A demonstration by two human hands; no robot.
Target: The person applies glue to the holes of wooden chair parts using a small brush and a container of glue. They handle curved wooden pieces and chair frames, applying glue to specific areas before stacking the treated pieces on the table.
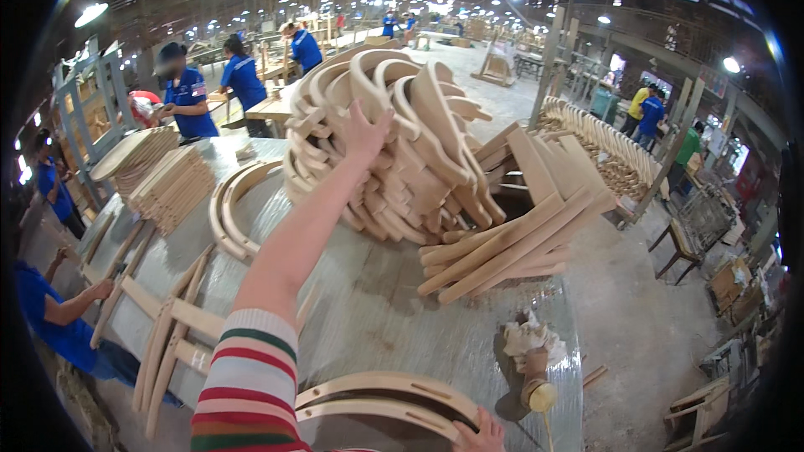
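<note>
Two hands at work among curved wooden chair parts on a long desk [377,318].

The left hand [362,132], fingers spread, rests flat against the tall pile of curved wooden pieces [402,142] mid-desk, clasping nothing. The right hand [479,435] closes its grip on the end of a curved wooden rail [377,398] at the near edge. Straight wooden legs [502,247] lie just beside the pile.

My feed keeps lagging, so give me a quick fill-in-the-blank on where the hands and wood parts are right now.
1. The left hand reaches up to the tall ____ of curved wooden parts.
2. The right hand rests on a curved piece at the table's ____ edge.
3. The left arm wears a ____ sleeve.

Missing words: pile; near; striped
</note>
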